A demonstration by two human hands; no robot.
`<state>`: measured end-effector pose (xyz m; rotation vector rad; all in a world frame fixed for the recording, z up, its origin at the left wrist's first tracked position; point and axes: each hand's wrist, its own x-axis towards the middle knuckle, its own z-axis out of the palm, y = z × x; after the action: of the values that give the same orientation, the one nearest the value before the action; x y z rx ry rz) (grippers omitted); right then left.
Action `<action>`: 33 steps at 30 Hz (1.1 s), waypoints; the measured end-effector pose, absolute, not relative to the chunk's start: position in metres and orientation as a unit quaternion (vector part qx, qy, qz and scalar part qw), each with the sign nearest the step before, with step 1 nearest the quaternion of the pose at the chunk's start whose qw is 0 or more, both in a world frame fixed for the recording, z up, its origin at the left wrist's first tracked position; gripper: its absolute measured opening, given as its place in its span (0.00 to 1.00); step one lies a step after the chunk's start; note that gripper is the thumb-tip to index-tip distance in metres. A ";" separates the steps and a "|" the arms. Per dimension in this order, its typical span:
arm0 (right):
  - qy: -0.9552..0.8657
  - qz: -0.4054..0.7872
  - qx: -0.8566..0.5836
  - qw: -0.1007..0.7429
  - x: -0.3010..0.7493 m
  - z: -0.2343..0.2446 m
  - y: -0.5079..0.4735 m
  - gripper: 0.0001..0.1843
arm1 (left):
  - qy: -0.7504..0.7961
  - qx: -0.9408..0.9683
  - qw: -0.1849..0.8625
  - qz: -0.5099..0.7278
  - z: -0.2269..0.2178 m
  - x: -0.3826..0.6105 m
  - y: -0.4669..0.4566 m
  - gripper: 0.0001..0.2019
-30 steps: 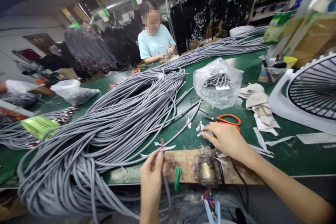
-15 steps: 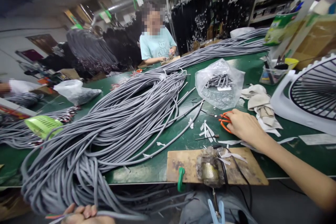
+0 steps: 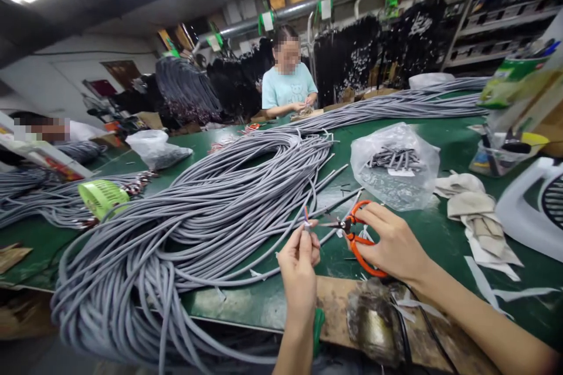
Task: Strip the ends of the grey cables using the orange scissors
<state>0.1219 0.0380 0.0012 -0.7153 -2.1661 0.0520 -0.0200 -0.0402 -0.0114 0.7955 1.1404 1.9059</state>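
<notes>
The thin grey cable end, with short coloured wires sticking out of its top, stands upright above the near part of the green worktop, close in front of the person. The left hand holds it, its grip pressed together so that thumb and fingertips pinch the cable just under the wires. The orange-handled scissors sit in the right hand, whose grip is curled through and around the orange loops. The dark blades point left toward the wire tips and lie just beside them; whether they touch cannot be told.

Left of both hands, a large heap of long grey cables sprawls across the worktop and hangs over its near edge. Below the hands lies a flat wooden board carrying a small metal device wrapped in plastic. Behind the scissors rests a clear plastic bag of short grey pieces, with crumpled beige cloths to its right. A small green fan lies far to the left. At the far side of the worktop sits a co-worker in a light blue shirt.
</notes>
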 end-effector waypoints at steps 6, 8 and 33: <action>-0.863 -0.018 -0.277 0.422 0.119 -0.007 0.032 0.09 | 0.468 0.343 0.411 0.703 -0.011 -0.018 -0.038 0.12; -0.863 -0.038 -0.280 0.420 0.119 -0.006 0.032 0.09 | 0.484 0.361 0.409 0.684 -0.009 -0.015 -0.039 0.11; -0.724 0.372 -0.338 0.472 0.092 0.011 0.022 0.05 | 0.529 0.385 0.337 0.677 -0.012 -0.015 -0.044 0.11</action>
<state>0.0922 0.0224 0.0106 -0.8284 -1.7724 0.9103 -0.0152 -0.0442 -0.0120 1.0045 1.3789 1.7642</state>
